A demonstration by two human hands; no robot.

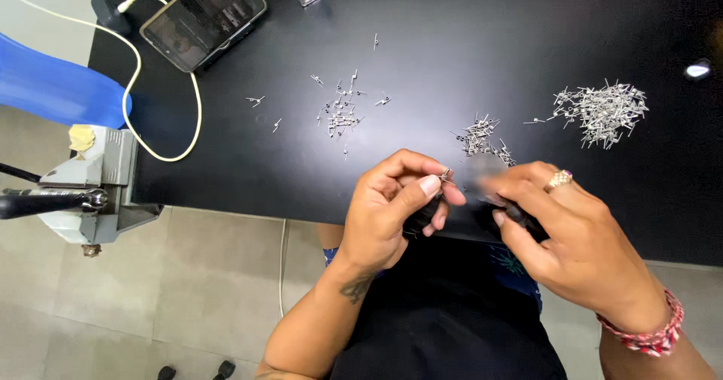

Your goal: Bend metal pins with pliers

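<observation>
My left hand pinches a tiny metal pin between thumb and forefinger, and its lower fingers wrap a small black tool. My right hand, wearing a ring and a red woven bracelet, is curled close beside it at the near edge of the black table; a dark object shows under its fingers, and its fingertips are blurred. Just beyond both hands lies a small heap of metal pins.
A larger pile of metal pins lies at the right, a scattered cluster of pins mid-table. A phone on a white cable sits far left. A metal vise is clamped at the table's left corner beside a blue chair.
</observation>
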